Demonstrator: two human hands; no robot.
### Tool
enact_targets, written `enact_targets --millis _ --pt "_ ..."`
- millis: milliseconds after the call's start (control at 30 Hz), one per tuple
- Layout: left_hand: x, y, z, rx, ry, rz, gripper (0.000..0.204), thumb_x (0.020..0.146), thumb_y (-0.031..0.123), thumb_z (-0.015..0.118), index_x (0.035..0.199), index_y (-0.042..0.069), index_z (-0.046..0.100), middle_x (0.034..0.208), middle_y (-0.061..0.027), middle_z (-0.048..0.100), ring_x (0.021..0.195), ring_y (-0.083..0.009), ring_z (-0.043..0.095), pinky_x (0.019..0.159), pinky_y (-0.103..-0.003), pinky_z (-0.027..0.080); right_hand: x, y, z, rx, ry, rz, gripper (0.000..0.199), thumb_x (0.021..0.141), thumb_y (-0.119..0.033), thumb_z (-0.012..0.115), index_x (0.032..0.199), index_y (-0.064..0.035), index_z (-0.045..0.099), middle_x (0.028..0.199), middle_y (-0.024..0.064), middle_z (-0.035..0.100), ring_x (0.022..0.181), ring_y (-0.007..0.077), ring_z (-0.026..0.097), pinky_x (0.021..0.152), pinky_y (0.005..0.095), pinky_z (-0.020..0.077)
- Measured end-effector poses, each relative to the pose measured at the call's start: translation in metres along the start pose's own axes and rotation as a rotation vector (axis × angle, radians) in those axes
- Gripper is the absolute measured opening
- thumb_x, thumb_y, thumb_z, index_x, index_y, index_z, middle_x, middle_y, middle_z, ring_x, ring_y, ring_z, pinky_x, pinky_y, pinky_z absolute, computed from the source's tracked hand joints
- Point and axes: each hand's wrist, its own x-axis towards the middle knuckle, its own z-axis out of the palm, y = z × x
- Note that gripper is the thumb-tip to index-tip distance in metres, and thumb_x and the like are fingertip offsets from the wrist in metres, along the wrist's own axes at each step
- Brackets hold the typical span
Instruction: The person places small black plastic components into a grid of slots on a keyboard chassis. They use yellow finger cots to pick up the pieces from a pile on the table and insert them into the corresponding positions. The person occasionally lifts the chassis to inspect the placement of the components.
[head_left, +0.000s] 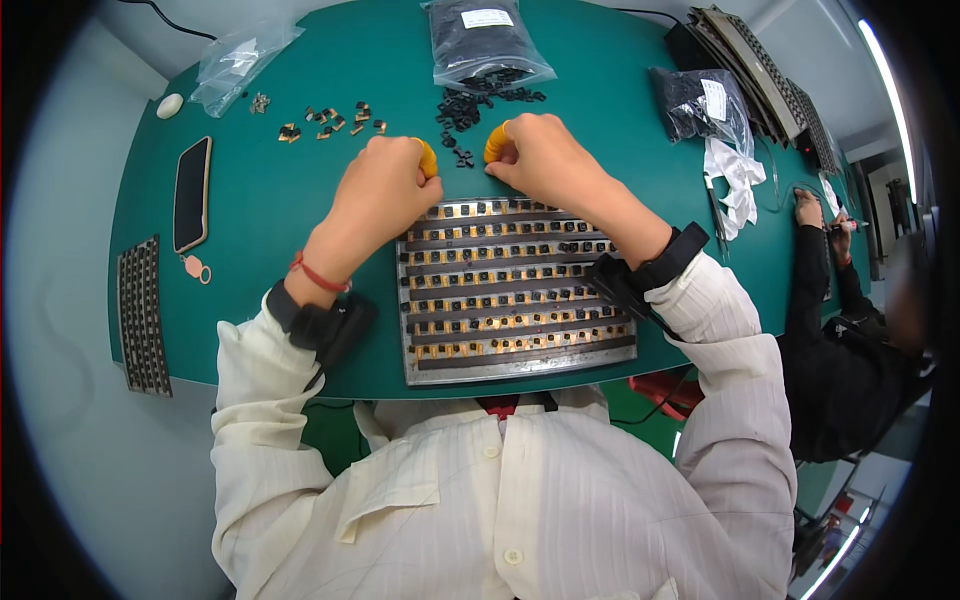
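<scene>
A metal tray point(520, 367) lies before me, lined with rows of small black parts on gold-coloured pieces. My left hand point(380, 190) is closed in a pinch at the tray's far left corner; a yellow finger cover shows on it. Beyond the tray's far edge, my right hand point(552, 155) also has its fingers drawn together, with a yellow cover on one finger. Whatever either pinch holds is too small or hidden. Between and beyond the hands is a loose pile of small black parts point(462, 110), spilling from a clear bag point(485, 45).
Several black-and-gold pieces point(335, 120) lie scattered at the far left, near a phone point(192, 195). A second slotted tray point(145, 315) sits at the left edge. Another bag of black parts point(705, 105) and stacked trays point(750, 70) stand far right. A co-worker point(840, 350) sits to the right.
</scene>
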Motion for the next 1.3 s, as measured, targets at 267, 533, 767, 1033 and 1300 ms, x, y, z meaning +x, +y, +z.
enact_targets --millis 267,533,767,1033,1300 --pt "-0.076 0.056 0.008 -0.086 -0.229 0.319 0.012 0.076 0.011 0.07 0.078 -0.001 0.069 0.075 -0.013 0.063 0.071 -0.0311 0.06 0.069 -0.039 0.05 -0.032 -0.017 -0.017 0.022 0.101 -0.153 0.011 0.076 -0.004 0.073 0.082 0.0046 0.069 0.079 0.0185 0.067 0.074 0.0336 0.066 0.068 0.0384 0.053" --pt "-0.096 0.059 0.022 0.012 -0.237 0.441 0.01 0.079 0.01 0.07 0.08 0.0 0.069 0.079 -0.0097 0.061 0.073 -0.0297 0.056 0.073 -0.039 0.047 -0.136 -0.049 -0.047 0.056 -0.021 -0.08 0.013 0.078 -0.005 0.073 0.084 0.005 0.067 0.083 0.0139 0.058 0.078 0.0305 0.061 0.068 0.0382 0.0507" --pt "-0.12 0.068 0.023 0.167 -0.257 0.473 0.024 0.086 0.02 0.07 0.073 0.0 0.069 0.07 -0.0096 0.06 0.067 -0.0275 0.057 0.07 -0.038 0.045 -0.183 -0.035 -0.019 0.035 -0.024 0.062 0.014 0.078 -0.006 0.073 0.084 0.0062 0.067 0.084 0.0131 0.056 0.08 0.0294 0.059 0.07 0.0381 0.0512" --pt "-0.101 0.074 0.006 0.158 -0.517 0.319 0.033 0.087 0.027 0.069 0.071 -0.002 0.068 0.067 -0.0131 0.061 0.06 -0.0313 0.062 0.059 -0.04 0.05 -0.179 -0.03 -0.004 -0.047 0.038 0.005 0.014 0.081 -0.01 0.073 0.084 0.0035 0.069 0.081 0.0117 0.057 0.075 0.029 0.061 0.064 0.0384 0.0509" --pt "-0.043 0.034 -0.02 -0.129 -0.214 0.078 0.026 0.083 0.016 0.073 0.093 -0.007 0.07 0.076 -0.0172 0.068 0.069 -0.0275 0.067 0.065 -0.035 0.053 -0.184 -0.053 0.001 -0.315 -0.156 0.014 0.035 0.087 -0.026 0.069 0.063 -0.001 0.066 0.056 0.0116 0.056 0.053 0.0294 0.06 0.049 0.0385 0.0467"
